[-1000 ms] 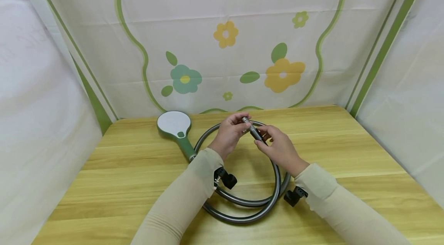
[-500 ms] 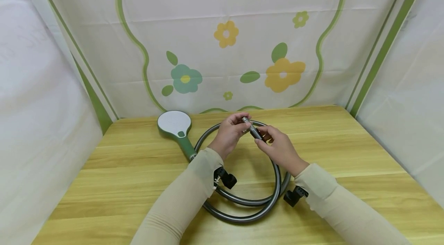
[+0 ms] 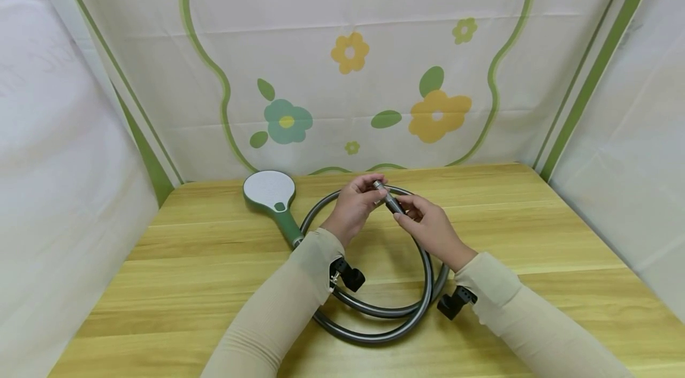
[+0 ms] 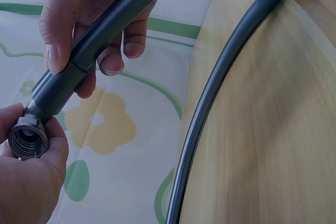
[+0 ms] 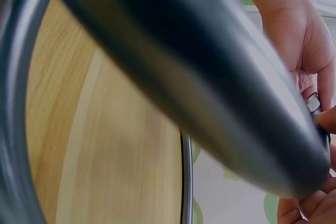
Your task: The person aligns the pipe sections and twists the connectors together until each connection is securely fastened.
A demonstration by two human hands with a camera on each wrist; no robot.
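Observation:
My left hand [image 3: 350, 208] pinches the metal nut [image 4: 29, 137] at the free end of a dark grey shower hose [image 3: 374, 339]. Just behind the nut, my right hand [image 3: 432, 229] holds the hose's dark end sleeve [image 4: 58, 90] between thumb and fingers. This end is raised off the table, with the nut's threaded opening facing the left wrist camera. The rest of the hose loops below both hands. To the left lies a green shower head [image 3: 286, 224] with a white round face. Its handle meets the hose's other end, partly hidden by my left sleeve.
A wooden table [image 3: 562, 306] carries everything. Behind it hangs a white cloth [image 3: 342, 3] printed with flowers, and pale cloth panels close off both sides. Black camera mounts [image 3: 350, 277] sit on both wrists. In the right wrist view, the near hose blocks much of the picture.
My right thumb and fingers have shifted very slightly on the hose end. The left hand, the hose loops and the shower head stay where they were.

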